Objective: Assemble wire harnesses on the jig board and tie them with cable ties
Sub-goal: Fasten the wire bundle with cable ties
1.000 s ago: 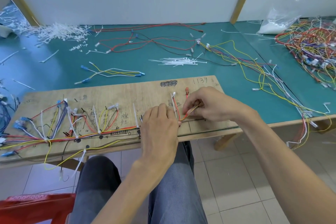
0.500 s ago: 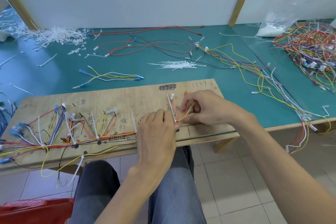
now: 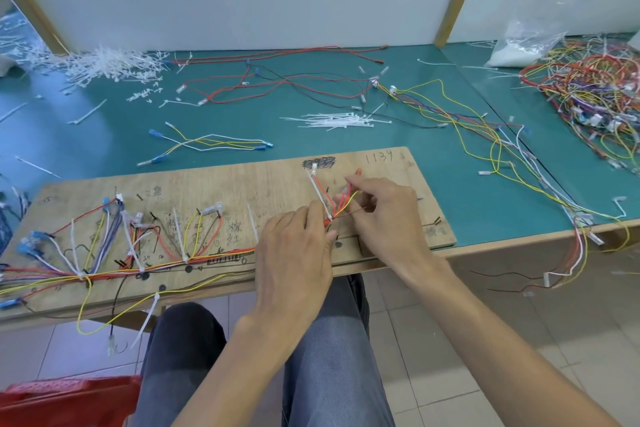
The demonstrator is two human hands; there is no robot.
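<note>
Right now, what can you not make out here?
Head view: the left hand's back hides whether its fingers pinch the red and yellow wire bundle.
Head view: the red plastic object is cut by the bottom edge.
Head view: the flat wooden jig board's left end is cut by the frame edge.

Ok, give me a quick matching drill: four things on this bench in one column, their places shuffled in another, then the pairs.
1 cable ties
2 tie offcuts
3 wire tangle
4 jig board

A back left of the table
B far right
C along the near edge
D middle, just behind the board

Pairs: 1-D, 2-A, 3-B, 4-C
</note>
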